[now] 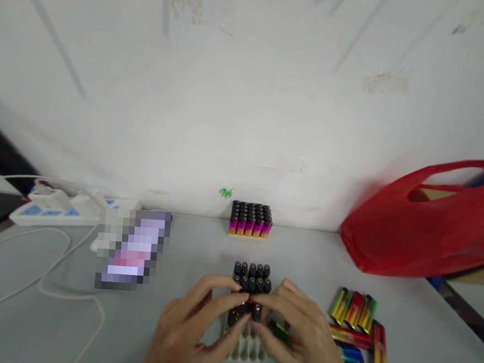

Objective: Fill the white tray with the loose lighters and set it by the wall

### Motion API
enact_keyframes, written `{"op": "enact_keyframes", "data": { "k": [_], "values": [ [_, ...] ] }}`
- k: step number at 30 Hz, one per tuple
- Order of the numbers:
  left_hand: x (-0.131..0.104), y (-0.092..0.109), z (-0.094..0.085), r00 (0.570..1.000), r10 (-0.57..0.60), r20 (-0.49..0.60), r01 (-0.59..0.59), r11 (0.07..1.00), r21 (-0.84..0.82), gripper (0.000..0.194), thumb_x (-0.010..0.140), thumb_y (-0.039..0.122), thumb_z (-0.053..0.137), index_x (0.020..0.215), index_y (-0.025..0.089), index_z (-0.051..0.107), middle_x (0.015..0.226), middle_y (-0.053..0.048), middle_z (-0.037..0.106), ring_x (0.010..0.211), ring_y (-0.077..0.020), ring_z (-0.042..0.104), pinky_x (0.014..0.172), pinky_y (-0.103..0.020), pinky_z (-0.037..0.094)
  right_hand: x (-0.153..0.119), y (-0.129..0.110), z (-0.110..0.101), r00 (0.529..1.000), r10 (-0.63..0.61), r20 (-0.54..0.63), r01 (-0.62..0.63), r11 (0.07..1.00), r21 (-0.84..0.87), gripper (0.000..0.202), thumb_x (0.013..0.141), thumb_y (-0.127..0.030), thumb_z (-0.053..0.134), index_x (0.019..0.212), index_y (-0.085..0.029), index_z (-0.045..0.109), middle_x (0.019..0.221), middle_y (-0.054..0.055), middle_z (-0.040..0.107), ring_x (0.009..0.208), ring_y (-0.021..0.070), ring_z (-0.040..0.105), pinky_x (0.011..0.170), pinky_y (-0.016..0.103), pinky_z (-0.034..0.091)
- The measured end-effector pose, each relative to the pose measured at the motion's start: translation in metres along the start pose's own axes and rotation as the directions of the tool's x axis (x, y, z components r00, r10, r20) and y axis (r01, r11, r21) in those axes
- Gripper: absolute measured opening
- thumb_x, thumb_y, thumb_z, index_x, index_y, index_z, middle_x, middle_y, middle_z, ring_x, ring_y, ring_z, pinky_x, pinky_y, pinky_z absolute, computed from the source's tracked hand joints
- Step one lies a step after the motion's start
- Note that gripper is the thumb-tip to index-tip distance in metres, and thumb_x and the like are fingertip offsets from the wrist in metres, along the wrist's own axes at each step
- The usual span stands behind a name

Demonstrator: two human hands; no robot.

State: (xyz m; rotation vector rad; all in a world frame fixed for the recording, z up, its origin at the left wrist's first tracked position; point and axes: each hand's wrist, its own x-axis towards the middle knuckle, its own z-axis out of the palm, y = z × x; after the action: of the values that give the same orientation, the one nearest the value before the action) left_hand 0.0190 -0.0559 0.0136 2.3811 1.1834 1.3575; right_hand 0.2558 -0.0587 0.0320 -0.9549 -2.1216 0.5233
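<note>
A pale tray [244, 352] of small round sockets lies in front of me, its far rows filled with black-topped lighters [252, 283] standing upright. Over its middle, my left hand [193, 316] and my right hand [298, 326] meet, fingertips nearly touching. Each has thumb and forefinger closed about a black lighter top; the left one is partly hidden by fingers. Beneath my right hand, a shiny green lighter [283, 334] shows in part; whether those fingers hold it is unclear. The near sockets hold nothing.
Against the wall stands a full block of purple-orange lighters [250, 226]. Several shiny coloured lighters [354, 310] lie at right, before a red bag [412, 232]. To the left are a pixelated phone [137, 251], a white power strip [61, 210] and loose white cables [66, 296].
</note>
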Motion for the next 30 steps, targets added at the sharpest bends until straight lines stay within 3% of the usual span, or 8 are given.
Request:
{"op": "enact_keyframes", "data": {
  "k": [11,17,25,28,30],
  "values": [
    [-0.002,0.004,0.009,0.994,-0.009,-0.105,0.01,1.0,0.012,0.024,0.104,0.016,0.076,0.125,0.027,0.078,0.124,-0.005,0.072,0.071,-0.0116,0.066,0.066,-0.025,0.063,-0.005,0.004,0.009,0.997,-0.015,-0.07,0.01,0.997,-0.074,0.035,0.109,-0.018,0.064,0.142,-0.028,0.059,0.096,0.002,0.076,0.088,0.0226,0.071,0.079,0.034,0.058],
    [0.0,0.004,0.007,0.998,0.019,-0.061,-0.016,0.999,0.04,0.023,0.105,0.02,0.072,0.126,0.028,0.078,0.127,-0.007,0.072,0.072,-0.0131,0.069,0.066,-0.026,0.063,-0.001,-0.001,0.006,0.994,-0.025,-0.104,0.02,0.999,-0.044,0.035,0.11,-0.018,0.062,0.143,-0.028,0.058,0.093,0.0,0.075,0.083,0.02,0.07,0.076,0.03,0.059],
    [0.0,0.011,0.001,0.993,-0.117,-0.033,0.117,0.993,-0.002,0.038,0.093,0.02,0.072,0.13,0.028,0.065,0.134,-0.01,0.067,0.087,-0.0206,0.074,0.077,-0.033,0.068,0.0,-0.003,0.005,0.994,-0.03,-0.109,0.027,0.999,-0.036,0.028,0.108,-0.015,0.065,0.133,-0.027,0.065,0.093,0.002,0.074,0.083,0.0209,0.07,0.073,0.031,0.057],
    [0.003,0.009,0.001,0.987,-0.157,-0.026,0.156,0.988,-0.021,0.061,0.084,0.023,0.08,0.14,0.028,0.058,0.145,-0.013,0.059,0.116,-0.0316,0.072,0.098,-0.046,0.067,0.001,-0.005,0.003,0.99,-0.047,-0.133,0.041,0.998,-0.05,0.026,0.107,-0.014,0.066,0.13,-0.025,0.067,0.091,0.002,0.074,0.081,0.0208,0.069,0.073,0.031,0.056],
    [0.004,0.004,0.002,0.984,-0.177,0.019,0.177,0.983,-0.048,0.085,0.076,0.023,0.088,0.151,0.029,0.051,0.155,-0.016,0.052,0.14,-0.0408,0.06,0.116,-0.06,0.058,0.0,-0.004,0.001,0.983,-0.042,-0.179,0.028,0.996,-0.08,0.023,0.107,-0.014,0.064,0.127,-0.024,0.068,0.088,0.002,0.072,0.078,0.02,0.068,0.07,0.03,0.055]
  ]
}}
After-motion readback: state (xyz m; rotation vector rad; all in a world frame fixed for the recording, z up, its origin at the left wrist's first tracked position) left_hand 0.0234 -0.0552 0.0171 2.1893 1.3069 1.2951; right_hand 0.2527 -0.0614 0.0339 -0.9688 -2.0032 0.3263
